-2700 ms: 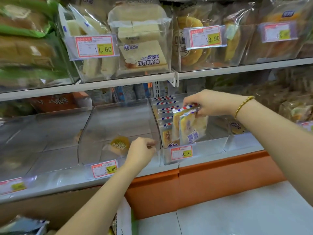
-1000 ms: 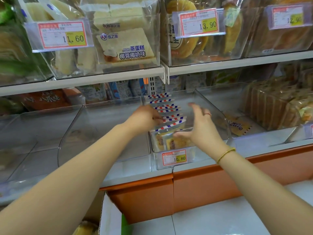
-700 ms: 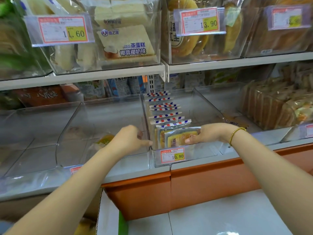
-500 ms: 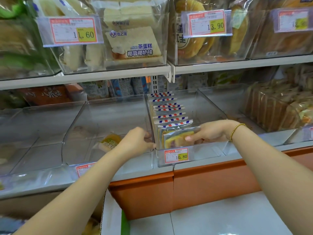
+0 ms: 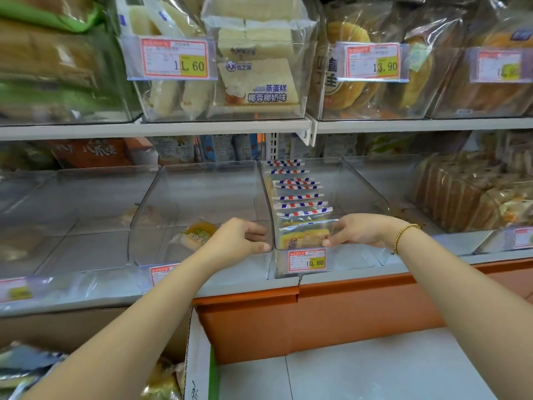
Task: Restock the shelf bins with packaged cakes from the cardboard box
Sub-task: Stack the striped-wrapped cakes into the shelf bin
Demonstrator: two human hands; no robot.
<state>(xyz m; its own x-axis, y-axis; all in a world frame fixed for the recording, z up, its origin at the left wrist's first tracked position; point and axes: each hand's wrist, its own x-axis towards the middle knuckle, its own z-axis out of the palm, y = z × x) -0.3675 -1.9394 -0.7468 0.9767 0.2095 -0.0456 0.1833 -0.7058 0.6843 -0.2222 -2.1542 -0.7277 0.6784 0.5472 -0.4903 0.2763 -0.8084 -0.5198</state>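
A clear bin [image 5: 357, 194] tagged 10.80 holds a row of upright cake packages [image 5: 297, 197] with red and blue striped tops. My right hand [image 5: 363, 230] is inside this bin and pinches the right edge of the front cake package [image 5: 302, 239]. My left hand [image 5: 239, 241] grips the wall between this bin and the bin on its left [image 5: 161, 197], which holds one round yellow cake [image 5: 199, 235]. The cardboard box [image 5: 199, 359] stands open at the bottom left, with wrapped cakes [image 5: 161, 382] inside.
The upper shelf [image 5: 219, 127] carries full bins of steamed cake and bread with price tags. A bin of sliced loaves [image 5: 461, 194] sits to the right. An orange shelf base [image 5: 317, 313] runs below, with pale floor tiles [image 5: 360, 370] beside the box.
My left hand came off the package row and took hold of the bin wall. My right hand dropped from beside the row to the front package's right edge.
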